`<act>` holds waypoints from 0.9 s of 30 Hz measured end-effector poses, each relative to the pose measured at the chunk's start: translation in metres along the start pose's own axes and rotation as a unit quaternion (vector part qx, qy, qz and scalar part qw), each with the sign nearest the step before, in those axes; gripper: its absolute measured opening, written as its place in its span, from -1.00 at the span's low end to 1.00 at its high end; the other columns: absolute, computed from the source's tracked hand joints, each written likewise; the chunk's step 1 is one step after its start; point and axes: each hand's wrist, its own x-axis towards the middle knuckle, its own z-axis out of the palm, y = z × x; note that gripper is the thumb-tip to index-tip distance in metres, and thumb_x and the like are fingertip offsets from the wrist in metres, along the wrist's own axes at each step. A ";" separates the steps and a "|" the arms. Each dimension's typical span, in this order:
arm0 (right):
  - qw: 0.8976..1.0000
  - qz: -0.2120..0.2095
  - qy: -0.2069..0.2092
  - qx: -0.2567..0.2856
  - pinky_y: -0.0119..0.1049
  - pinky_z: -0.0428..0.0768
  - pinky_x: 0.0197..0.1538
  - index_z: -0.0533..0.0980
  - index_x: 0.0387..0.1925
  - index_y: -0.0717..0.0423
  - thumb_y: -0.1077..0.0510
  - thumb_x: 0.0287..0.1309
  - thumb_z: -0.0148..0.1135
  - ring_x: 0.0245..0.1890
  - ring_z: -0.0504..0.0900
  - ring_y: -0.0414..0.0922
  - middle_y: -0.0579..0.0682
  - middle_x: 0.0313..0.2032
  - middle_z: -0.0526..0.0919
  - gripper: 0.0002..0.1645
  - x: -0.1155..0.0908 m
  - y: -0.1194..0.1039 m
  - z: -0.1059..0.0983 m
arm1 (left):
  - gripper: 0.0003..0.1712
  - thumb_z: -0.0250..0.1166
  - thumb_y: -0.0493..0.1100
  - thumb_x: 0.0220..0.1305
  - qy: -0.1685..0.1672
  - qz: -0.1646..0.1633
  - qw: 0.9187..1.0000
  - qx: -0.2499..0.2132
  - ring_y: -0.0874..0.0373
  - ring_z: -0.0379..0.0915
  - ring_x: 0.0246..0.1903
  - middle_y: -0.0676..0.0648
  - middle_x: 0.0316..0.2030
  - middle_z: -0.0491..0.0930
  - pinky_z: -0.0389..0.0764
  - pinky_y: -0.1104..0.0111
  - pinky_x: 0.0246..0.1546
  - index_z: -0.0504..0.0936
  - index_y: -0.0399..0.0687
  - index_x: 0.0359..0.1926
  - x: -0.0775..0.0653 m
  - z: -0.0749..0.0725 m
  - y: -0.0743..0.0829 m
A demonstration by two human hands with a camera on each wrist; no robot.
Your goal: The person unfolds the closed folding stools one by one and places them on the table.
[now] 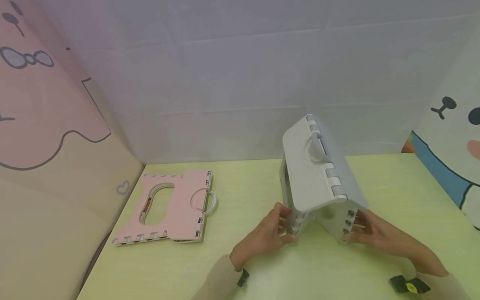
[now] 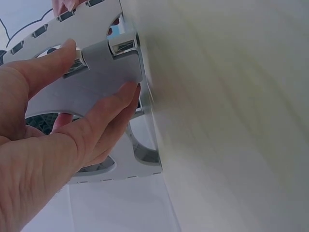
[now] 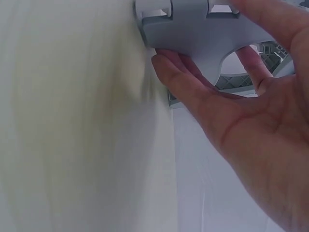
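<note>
A white-grey folding stool (image 1: 305, 179) stands half unfolded, its two seat halves peaked like a roof with a handle along the ridge. My left hand (image 1: 262, 235) grips its left leg panel, thumb on the near edge and fingers around the outer side. On the opposite side my right hand (image 1: 382, 237) holds the right leg panel by its lower near edge. The left wrist view shows the hinged grey panel (image 2: 111, 72) between thumb and fingers, close to the tabletop. In the right wrist view, fingers reach behind the other grey panel (image 3: 188, 29).
A pink folding stool (image 1: 187, 204) lies folded flat on the left of the pale yellow-green table (image 1: 247, 183), its white handle toward the middle. Behind the table hangs a pale sheet (image 1: 225, 83). Cartoon-printed cloths flank both sides.
</note>
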 end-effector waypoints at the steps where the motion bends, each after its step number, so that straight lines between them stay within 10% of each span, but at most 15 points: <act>1: 1.000 0.001 0.001 -0.001 -0.29 0.62 0.15 -0.10 0.57 0.24 0.50 0.37 0.13 0.28 0.48 -0.33 -0.30 0.33 0.41 -0.09 0.000 0.000 0.000 | -0.40 0.44 -0.33 0.28 0.000 0.000 1.000 0.001 0.11 0.54 0.08 -0.12 0.17 0.43 0.58 0.39 0.12 0.27 -0.14 0.17 0.000 0.000 0.000; 27: 1.000 0.019 0.003 0.001 -0.35 0.59 0.16 -0.14 0.59 0.12 0.48 0.41 0.09 0.29 0.42 -0.42 -0.31 0.34 0.34 -0.07 -0.005 -0.004 -0.003 | -0.43 0.42 -0.33 0.31 -0.011 -0.019 1.000 -0.006 0.10 0.54 0.09 -0.10 0.18 0.41 0.58 0.37 0.10 0.26 -0.10 0.16 -0.002 -0.004 0.003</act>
